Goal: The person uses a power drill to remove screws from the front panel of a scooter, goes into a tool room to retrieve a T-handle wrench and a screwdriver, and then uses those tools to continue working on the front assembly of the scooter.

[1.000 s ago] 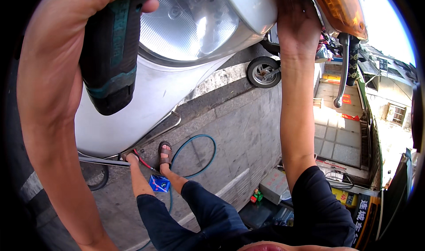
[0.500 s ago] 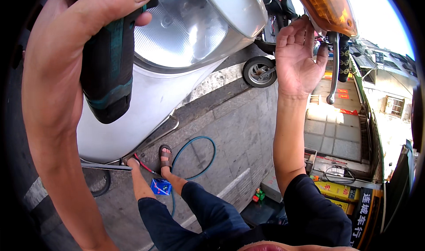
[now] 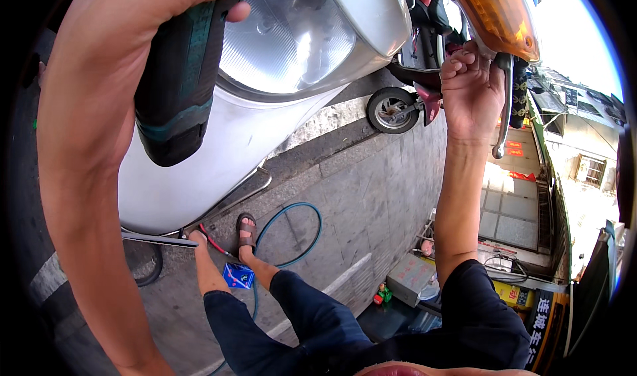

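My left hand (image 3: 109,51) is wrapped round the grip of a black and teal cordless drill (image 3: 179,84); the tool's upper part is cut off by the top edge. Behind it are the clear headlight (image 3: 285,41) and white front panel (image 3: 179,190) of a scooter. Under the scooter's orange turn signal (image 3: 501,18), beside the brake lever (image 3: 506,111), my right hand (image 3: 472,107) is raised with its palm toward me and its fingers curled. Whatever those fingertips may hold is hidden.
A blue-green hose (image 3: 320,233) loops over the paving near my sandalled feet, with a blue box (image 3: 237,276) beside them. Another scooter's front wheel (image 3: 393,109) stands beyond. A grey box (image 3: 415,276) is at lower right, before shopfronts.
My right hand has shifted right and slightly down, and its fingers are more curled. The drill in my left hand has moved a little up and right. The view has shifted slightly.
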Tool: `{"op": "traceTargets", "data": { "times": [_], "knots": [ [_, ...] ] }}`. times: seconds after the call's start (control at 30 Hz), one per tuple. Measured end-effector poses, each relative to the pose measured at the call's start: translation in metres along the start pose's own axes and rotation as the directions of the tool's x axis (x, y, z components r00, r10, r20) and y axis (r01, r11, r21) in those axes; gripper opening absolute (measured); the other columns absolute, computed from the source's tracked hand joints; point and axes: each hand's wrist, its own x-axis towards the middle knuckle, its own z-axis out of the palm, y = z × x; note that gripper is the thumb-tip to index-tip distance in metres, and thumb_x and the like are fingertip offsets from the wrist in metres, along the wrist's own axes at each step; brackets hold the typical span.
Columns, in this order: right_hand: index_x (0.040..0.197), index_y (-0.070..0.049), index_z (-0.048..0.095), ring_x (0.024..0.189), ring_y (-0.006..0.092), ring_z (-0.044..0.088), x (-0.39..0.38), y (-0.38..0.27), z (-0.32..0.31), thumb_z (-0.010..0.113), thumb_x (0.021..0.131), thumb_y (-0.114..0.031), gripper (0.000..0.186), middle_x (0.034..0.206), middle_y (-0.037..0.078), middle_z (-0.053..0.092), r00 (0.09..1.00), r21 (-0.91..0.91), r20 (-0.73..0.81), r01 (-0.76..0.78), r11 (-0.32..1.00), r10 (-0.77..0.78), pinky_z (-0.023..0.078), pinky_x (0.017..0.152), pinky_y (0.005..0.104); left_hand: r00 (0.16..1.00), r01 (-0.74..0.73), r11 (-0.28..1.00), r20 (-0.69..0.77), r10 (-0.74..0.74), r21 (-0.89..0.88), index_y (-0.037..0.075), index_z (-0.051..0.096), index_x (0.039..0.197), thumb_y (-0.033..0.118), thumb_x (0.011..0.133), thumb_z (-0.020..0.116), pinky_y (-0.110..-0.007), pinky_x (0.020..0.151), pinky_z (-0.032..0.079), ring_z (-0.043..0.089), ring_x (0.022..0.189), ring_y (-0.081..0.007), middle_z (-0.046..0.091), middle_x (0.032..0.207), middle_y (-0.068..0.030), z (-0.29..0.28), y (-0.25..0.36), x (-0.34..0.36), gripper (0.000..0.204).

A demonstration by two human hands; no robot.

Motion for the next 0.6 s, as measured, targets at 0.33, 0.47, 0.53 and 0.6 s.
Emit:
{"op": "traceTargets", "data": {
  "times": [0.33, 0.47, 0.53, 0.6],
  "knots": [
    [0.128, 0.005, 0.058, 0.088, 0.0159, 0.063, 0.000, -0.020, -0.001, 0.047, 0.107, -0.020, 0.035, 0.116, 0.020, 0.066, 0.985, 0.015, 0.020, -0.169, 0.985, 0.169, 0.053, 0.083, 0.0333, 1.000, 0.009, 1.000, -0.008, -0.010, -0.016, 0.006, 0.062, 0.136, 0.048, 0.087, 0.075, -0.034, 0.098, 0.055, 0.073, 0.103, -0.0188, 0.073, 0.121, -0.0145, -0.001, -0.001, 0.001, 0.065],
    [0.129, 0.007, 0.055, 0.093, 0.0160, 0.061, 0.002, -0.018, -0.002, 0.047, 0.107, -0.019, 0.036, 0.121, 0.022, 0.062, 0.974, 0.061, 0.130, -0.194, 0.979, 0.185, 0.052, 0.084, 0.0326, 0.999, 0.029, 0.999, -0.011, -0.030, -0.025, 0.006, 0.062, 0.136, 0.047, 0.087, 0.075, -0.034, 0.098, 0.055, 0.073, 0.102, -0.0187, 0.073, 0.121, -0.0145, 0.000, 0.000, 0.001, 0.066],
    [0.130, 0.008, 0.053, 0.097, 0.0168, 0.060, 0.000, -0.015, -0.001, 0.047, 0.107, -0.019, 0.037, 0.124, 0.023, 0.060, 0.971, 0.105, 0.173, -0.184, 0.977, 0.164, 0.052, 0.086, 0.0331, 0.999, 0.037, 0.999, -0.011, -0.038, -0.031, 0.006, 0.062, 0.136, 0.047, 0.087, 0.075, -0.034, 0.098, 0.055, 0.073, 0.102, -0.0187, 0.073, 0.121, -0.0146, -0.001, 0.001, 0.002, 0.066],
    [0.131, 0.009, 0.051, 0.100, 0.0181, 0.059, -0.004, -0.011, 0.001, 0.048, 0.107, -0.020, 0.037, 0.127, 0.023, 0.059, 0.971, 0.172, 0.195, -0.174, 0.970, 0.140, 0.051, 0.088, 0.0344, 0.998, 0.065, 0.996, -0.012, -0.066, -0.059, 0.006, 0.062, 0.136, 0.047, 0.087, 0.075, -0.034, 0.097, 0.055, 0.073, 0.101, -0.0186, 0.073, 0.121, -0.0146, -0.002, 0.005, 0.001, 0.066]
  ]
}}
